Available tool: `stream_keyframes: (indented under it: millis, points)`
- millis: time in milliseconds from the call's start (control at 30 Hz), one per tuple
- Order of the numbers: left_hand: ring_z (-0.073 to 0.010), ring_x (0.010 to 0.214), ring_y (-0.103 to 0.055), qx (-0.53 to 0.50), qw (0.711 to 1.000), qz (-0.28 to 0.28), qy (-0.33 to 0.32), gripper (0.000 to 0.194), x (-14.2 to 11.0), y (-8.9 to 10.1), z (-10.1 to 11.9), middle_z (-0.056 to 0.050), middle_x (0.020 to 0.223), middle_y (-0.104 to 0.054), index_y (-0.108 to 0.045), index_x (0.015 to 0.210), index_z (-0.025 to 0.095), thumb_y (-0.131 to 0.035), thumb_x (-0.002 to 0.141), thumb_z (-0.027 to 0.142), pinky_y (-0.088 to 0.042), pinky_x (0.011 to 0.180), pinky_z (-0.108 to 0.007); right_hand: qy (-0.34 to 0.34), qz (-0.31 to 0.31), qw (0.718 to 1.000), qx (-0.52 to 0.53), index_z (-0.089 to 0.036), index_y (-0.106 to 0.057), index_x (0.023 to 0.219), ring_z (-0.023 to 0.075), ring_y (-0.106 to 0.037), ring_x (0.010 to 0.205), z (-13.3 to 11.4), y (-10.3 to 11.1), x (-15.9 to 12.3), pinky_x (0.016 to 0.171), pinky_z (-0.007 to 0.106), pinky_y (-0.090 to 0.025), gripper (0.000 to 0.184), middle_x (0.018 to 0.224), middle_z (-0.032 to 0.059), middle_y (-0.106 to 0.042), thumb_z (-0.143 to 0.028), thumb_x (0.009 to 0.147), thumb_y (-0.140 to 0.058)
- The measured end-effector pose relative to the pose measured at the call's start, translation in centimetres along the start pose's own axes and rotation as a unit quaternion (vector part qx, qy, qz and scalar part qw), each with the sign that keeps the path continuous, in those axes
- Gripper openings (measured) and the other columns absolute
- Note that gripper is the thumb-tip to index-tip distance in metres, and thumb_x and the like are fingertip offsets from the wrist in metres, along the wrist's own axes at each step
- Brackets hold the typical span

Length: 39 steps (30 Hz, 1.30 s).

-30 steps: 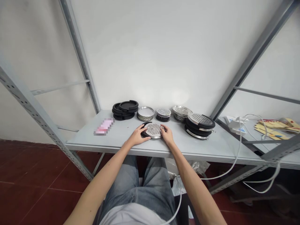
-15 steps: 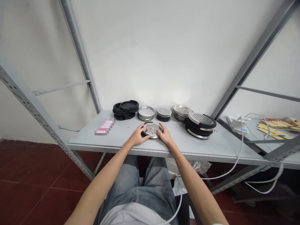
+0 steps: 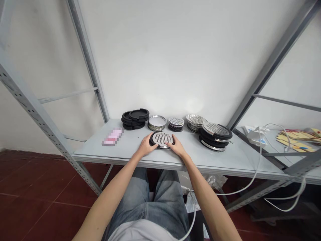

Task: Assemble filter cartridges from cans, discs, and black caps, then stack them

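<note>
On the grey table in front of me lies a round perforated metal disc (image 3: 162,137) seated in a black ring (image 3: 151,139). My left hand (image 3: 147,146) is wrapped round its left side, the thumb at the near edge. Round the right side curls my right hand (image 3: 177,146), its thumb over the near part of the disc. Parts of the ring are hidden under my fingers. Just behind stand a stack of small perforated discs (image 3: 176,122) and a stack of shiny metal rings (image 3: 157,122).
Black rings (image 3: 135,117) are piled at the back left, near a pixelated pink item (image 3: 112,136). At the right stand perforated metal pieces (image 3: 196,121) and a pile of ringed discs (image 3: 216,134). A white cable (image 3: 256,167) hangs over the front edge; metal posts frame the table.
My fingers have shifted outward to the sides of the disc, and more of its perforated face and black ring shows. The view has tilted slightly.
</note>
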State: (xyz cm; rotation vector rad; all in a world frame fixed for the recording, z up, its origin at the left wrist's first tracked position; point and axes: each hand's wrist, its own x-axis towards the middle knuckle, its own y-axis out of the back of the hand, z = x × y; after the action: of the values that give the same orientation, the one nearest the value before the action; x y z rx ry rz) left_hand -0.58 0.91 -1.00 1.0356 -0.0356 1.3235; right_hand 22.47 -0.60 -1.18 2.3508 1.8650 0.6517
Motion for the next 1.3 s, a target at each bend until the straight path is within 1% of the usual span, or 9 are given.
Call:
stream_keyframes:
  millis: [67, 167, 300, 600, 833, 933, 1100, 1200, 1300]
  points:
    - [-0.0303, 0.131, -0.047, -0.006, 1.0, -0.007, -0.009, 0.078, 0.0, 0.2, 0.1, -0.016, 0.141, -0.05, -0.04, 0.142, 0.015, -0.072, 0.073, 0.035, -0.036, 0.111, -0.048, 0.02, -0.037, 0.999, 0.006, -0.014, -0.051, 0.136, 0.0334, -0.045, 0.132, 0.0, 0.3, -0.2, 0.114, 0.047, -0.03, 0.096, 0.142, 0.0163, -0.05, -0.043, 0.05, -0.085]
    - [-0.0307, 0.129, -0.049, -0.013, 1.0, -0.009, -0.007, 0.077, 0.0, 0.3, 0.2, -0.016, 0.139, -0.052, -0.043, 0.14, 0.015, -0.074, 0.072, 0.035, -0.037, 0.11, -0.048, 0.042, -0.075, 0.996, 0.014, -0.013, -0.046, 0.14, 0.0329, -0.043, 0.134, 0.1, 0.7, -0.4, 0.116, 0.046, -0.028, 0.104, 0.144, 0.0171, -0.047, -0.041, 0.048, -0.087]
    - [-0.0306, 0.126, -0.052, -0.028, 1.0, -0.003, 0.002, 0.075, 0.0, 0.4, 0.4, -0.016, 0.136, -0.055, -0.047, 0.136, 0.015, -0.076, 0.071, 0.034, -0.04, 0.108, -0.048, 0.048, -0.076, 0.996, -0.005, -0.011, -0.041, 0.143, 0.0333, -0.039, 0.137, 0.6, 0.8, -0.2, 0.116, 0.048, -0.026, 0.108, 0.148, 0.0192, -0.041, -0.042, 0.05, -0.086]
    - [-0.0299, 0.123, -0.053, -0.018, 1.0, -0.005, -0.009, 0.069, -0.1, 0.7, 0.9, -0.014, 0.132, -0.057, -0.051, 0.132, 0.016, -0.077, 0.071, 0.033, -0.041, 0.107, -0.046, 0.088, -0.081, 0.991, -0.057, -0.014, -0.038, 0.146, 0.0327, -0.039, 0.137, 0.3, 0.5, -0.9, 0.115, 0.046, -0.029, 0.108, 0.149, 0.0176, -0.04, -0.049, 0.054, -0.084]
    - [-0.0296, 0.122, -0.053, -0.004, 1.0, -0.012, 0.0, 0.07, -0.3, 0.5, 0.8, -0.014, 0.128, -0.057, -0.05, 0.133, 0.017, -0.077, 0.072, 0.037, -0.04, 0.107, -0.046, 0.098, -0.115, 0.982, -0.115, -0.014, -0.028, 0.15, 0.032, -0.034, 0.14, -0.1, 0.7, -1.0, 0.116, 0.048, -0.026, 0.097, 0.153, 0.0172, -0.033, -0.055, 0.072, -0.069]
    - [-0.0286, 0.122, -0.052, -0.005, 1.0, -0.009, -0.01, 0.066, -0.2, 0.4, 0.7, -0.013, 0.129, -0.057, -0.05, 0.132, 0.018, -0.075, 0.074, 0.034, -0.04, 0.108, -0.046, 0.112, -0.107, 0.977, -0.149, -0.014, -0.026, 0.151, 0.0331, -0.032, 0.141, 0.1, 0.5, -1.0, 0.116, 0.05, -0.026, 0.094, 0.153, 0.0174, -0.032, -0.055, 0.076, -0.064]
    - [-0.028, 0.124, -0.052, 0.016, 1.0, 0.014, 0.006, 0.052, 0.1, -0.4, 0.3, -0.014, 0.13, -0.058, -0.052, 0.13, 0.016, -0.064, 0.083, 0.034, -0.04, 0.108, -0.045, 0.13, -0.061, 0.971, -0.19, -0.01, -0.027, 0.15, 0.0351, -0.032, 0.141, 0.2, 0.3, -1.2, 0.116, 0.052, -0.026, 0.091, 0.151, 0.0196, -0.036, -0.055, 0.078, -0.06]
    - [-0.0288, 0.123, -0.053, 0.033, 0.999, 0.018, 0.035, 0.048, 0.2, -0.7, 0.0, -0.015, 0.13, -0.059, -0.053, 0.13, 0.014, -0.059, 0.086, 0.035, -0.041, 0.107, -0.046, 0.137, -0.067, 0.971, -0.182, -0.011, -0.029, 0.149, 0.0348, -0.035, 0.139, 0.1, 0.5, -1.3, 0.116, 0.052, -0.027, 0.09, 0.15, 0.0195, -0.038, -0.054, 0.077, -0.062]
    - [-0.0279, 0.122, -0.055, 0.031, 0.999, 0.01, 0.032, 0.046, 0.2, -0.6, 0.0, -0.015, 0.129, -0.06, -0.054, 0.129, 0.014, -0.057, 0.087, 0.031, -0.042, 0.106, -0.045, 0.138, -0.086, 0.972, -0.167, -0.011, -0.03, 0.149, 0.0348, -0.034, 0.14, -0.1, 0.7, -1.3, 0.116, 0.051, -0.027, 0.096, 0.151, 0.0198, -0.036, -0.054, 0.072, -0.068]
